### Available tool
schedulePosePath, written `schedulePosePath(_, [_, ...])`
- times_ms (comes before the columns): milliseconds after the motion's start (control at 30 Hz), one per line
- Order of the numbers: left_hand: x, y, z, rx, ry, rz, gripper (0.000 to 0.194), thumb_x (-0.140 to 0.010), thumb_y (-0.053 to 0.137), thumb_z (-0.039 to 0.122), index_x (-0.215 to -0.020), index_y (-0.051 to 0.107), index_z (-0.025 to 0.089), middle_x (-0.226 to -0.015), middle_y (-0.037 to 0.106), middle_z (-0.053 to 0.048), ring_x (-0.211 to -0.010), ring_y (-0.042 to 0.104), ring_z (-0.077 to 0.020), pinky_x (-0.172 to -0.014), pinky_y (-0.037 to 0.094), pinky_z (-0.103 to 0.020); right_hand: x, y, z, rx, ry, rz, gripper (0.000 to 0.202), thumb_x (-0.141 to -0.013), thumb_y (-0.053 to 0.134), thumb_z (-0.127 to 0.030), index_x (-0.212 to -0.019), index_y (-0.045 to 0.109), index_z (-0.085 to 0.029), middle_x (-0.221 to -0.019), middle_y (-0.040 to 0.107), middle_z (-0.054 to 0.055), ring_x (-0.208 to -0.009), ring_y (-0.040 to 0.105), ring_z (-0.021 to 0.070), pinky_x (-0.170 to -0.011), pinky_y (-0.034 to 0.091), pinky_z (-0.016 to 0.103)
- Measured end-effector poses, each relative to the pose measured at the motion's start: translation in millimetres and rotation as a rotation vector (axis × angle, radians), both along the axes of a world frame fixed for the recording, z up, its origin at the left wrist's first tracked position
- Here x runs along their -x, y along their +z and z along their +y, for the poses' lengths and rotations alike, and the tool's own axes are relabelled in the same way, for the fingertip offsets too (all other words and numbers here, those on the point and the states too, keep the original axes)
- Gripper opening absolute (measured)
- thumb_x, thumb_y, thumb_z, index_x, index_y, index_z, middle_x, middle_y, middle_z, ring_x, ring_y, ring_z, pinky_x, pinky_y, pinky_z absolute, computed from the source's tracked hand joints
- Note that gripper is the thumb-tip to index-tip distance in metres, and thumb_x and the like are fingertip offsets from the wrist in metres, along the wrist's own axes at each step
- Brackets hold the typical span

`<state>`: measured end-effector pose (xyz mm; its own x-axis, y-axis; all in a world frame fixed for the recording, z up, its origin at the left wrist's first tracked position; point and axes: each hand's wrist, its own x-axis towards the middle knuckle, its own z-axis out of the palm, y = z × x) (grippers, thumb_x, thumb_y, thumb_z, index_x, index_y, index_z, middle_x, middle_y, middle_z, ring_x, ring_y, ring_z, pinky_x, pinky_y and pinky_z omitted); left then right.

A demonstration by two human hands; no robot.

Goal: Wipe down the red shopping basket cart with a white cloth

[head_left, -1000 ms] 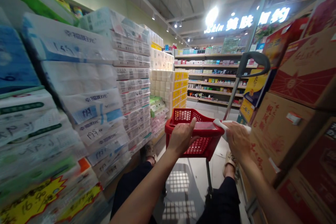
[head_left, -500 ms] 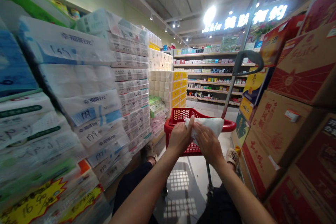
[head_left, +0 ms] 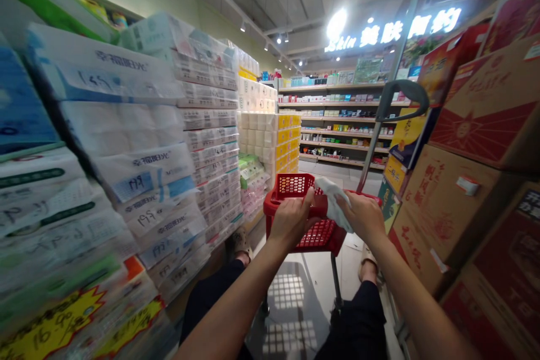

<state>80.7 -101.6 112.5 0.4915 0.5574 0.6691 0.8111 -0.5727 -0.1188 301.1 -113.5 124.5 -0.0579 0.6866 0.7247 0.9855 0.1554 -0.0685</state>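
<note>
A red plastic shopping cart (head_left: 291,184) with lattice walls stands in front of me on metal legs. My left hand (head_left: 291,219) is closed round its near rim, thumb pointing up. A pale cloth (head_left: 337,202) hangs crumpled over the right part of that rim. My right hand (head_left: 365,216) grips the cloth's right side, fingers partly hidden behind it. From the cart's right side rises a metal pole topped by a grey loop handle (head_left: 400,102).
Stacked packs of tissue paper (head_left: 211,124) wall in the left side. Cardboard cartons (head_left: 447,197) are piled high on the right. Shelves of small goods (head_left: 337,118) stand at the far end. My shoes (head_left: 242,242) flank the cart on the tiled floor.
My right hand has moved right, away from my left, taking the cloth along. The cloth was spread under both hands and is now bunched. My left hand now grips the rim.
</note>
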Motion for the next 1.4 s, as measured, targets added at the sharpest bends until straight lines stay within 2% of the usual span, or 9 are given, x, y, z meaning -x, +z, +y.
schedulePosePath(267, [3.3,-2.0,4.1,-0.045,0.031,0.017,0.075,-0.091,0.053,0.040,-0.150,0.013,0.017,-0.108,0.065,-0.012,-0.098,0.062,-0.0257,-0.089,0.043,-0.037,48.3,2.3,-4.5,-0.077,0.225,-0.060,0.042,-0.093,0.047,-0.052,-0.129,0.057,-0.034,-0.130,0.060,0.003,-0.119,0.053,0.0247,-0.098,0.038,0.043])
schedulePosePath(367, [4.8,1.0,3.9,-0.025,0.013,0.017,0.078,-0.091,0.052,0.049,-0.150,0.012,0.016,-0.101,0.064,-0.009,-0.093,0.061,-0.0251,-0.084,0.044,-0.036,27.7,1.4,-0.3,-0.004,0.236,-0.019,0.040,-0.096,0.040,-0.048,-0.128,0.058,-0.032,-0.128,0.062,0.001,-0.116,0.056,0.0217,-0.094,0.041,0.039])
schedulePosePath(533, [5.9,4.2,0.9,-0.009,-0.001,0.024,0.078,-0.092,0.050,0.052,-0.150,0.011,0.017,-0.096,0.063,-0.007,-0.087,0.060,-0.0227,-0.080,0.044,-0.034,-28.2,-8.2,7.7,0.022,0.068,0.048,0.044,-0.099,0.031,-0.045,-0.119,0.064,-0.025,-0.119,0.068,0.004,-0.115,0.059,0.0226,-0.098,0.040,0.041])
schedulePosePath(633, [3.9,3.3,0.0,-0.026,0.017,0.025,0.077,-0.094,0.047,0.051,-0.151,0.009,0.017,-0.093,0.062,-0.006,-0.085,0.060,-0.0222,-0.079,0.043,-0.034,-36.6,-12.5,5.6,0.007,0.010,0.053,0.045,-0.099,0.029,-0.042,-0.118,0.065,-0.023,-0.121,0.067,0.006,-0.118,0.056,0.0231,-0.100,0.039,0.042])
schedulePosePath(767, [-0.2,1.6,0.7,-0.034,0.019,0.021,0.080,-0.094,0.048,0.049,-0.152,0.005,0.015,-0.092,0.063,-0.007,-0.085,0.061,-0.0227,-0.079,0.044,-0.034,4.8,-10.4,-4.0,-0.070,0.063,0.048,0.043,-0.098,0.033,-0.039,-0.127,0.060,-0.020,-0.125,0.064,0.007,-0.120,0.055,0.0237,-0.101,0.040,0.043])
schedulePosePath(900, [0.2,-2.3,6.4,-0.055,0.054,0.043,0.075,-0.094,0.047,0.027,-0.152,0.000,0.016,-0.096,0.066,-0.009,-0.091,0.064,-0.0234,-0.084,0.044,-0.035,65.0,-5.2,-12.6,-0.132,0.309,-0.006,0.039,-0.097,0.040,-0.030,-0.130,0.057,-0.021,-0.130,0.061,0.007,-0.124,0.052,0.0217,-0.107,0.037,0.041])
schedulePosePath(1033, [6.1,-4.5,12.5,-0.070,0.063,0.050,0.077,-0.090,0.045,0.014,-0.152,0.001,0.016,-0.097,0.067,-0.010,-0.092,0.065,-0.0233,-0.085,0.044,-0.034,84.0,-2.3,-11.9,-0.146,0.405,0.022,0.036,-0.096,0.042,-0.026,-0.127,0.060,-0.022,-0.126,0.063,0.007,-0.121,0.054,0.0207,-0.105,0.039,0.039])
schedulePosePath(1233, [10.0,0.2,10.5,-0.041,-0.002,0.003,0.083,-0.091,0.053,0.046,-0.152,0.004,0.016,-0.094,0.065,-0.008,-0.087,0.063,-0.0244,-0.079,0.045,-0.034,36.9,-6.0,-4.0,-0.090,0.286,0.032,0.038,-0.098,0.037,-0.036,-0.127,0.058,-0.022,-0.125,0.063,0.006,-0.116,0.057,0.0223,-0.100,0.041,0.040])
schedulePosePath(1400, [8.6,2.0,6.1,-0.015,-0.018,0.000,0.084,-0.091,0.052,0.052,-0.152,0.006,0.018,-0.093,0.063,-0.007,-0.084,0.060,-0.0233,-0.078,0.043,-0.034,-20.5,-17.2,0.1,-0.077,0.059,0.086,0.045,-0.100,0.028,-0.040,-0.116,0.064,-0.017,-0.115,0.068,0.009,-0.112,0.058,0.0247,-0.098,0.041,0.040])
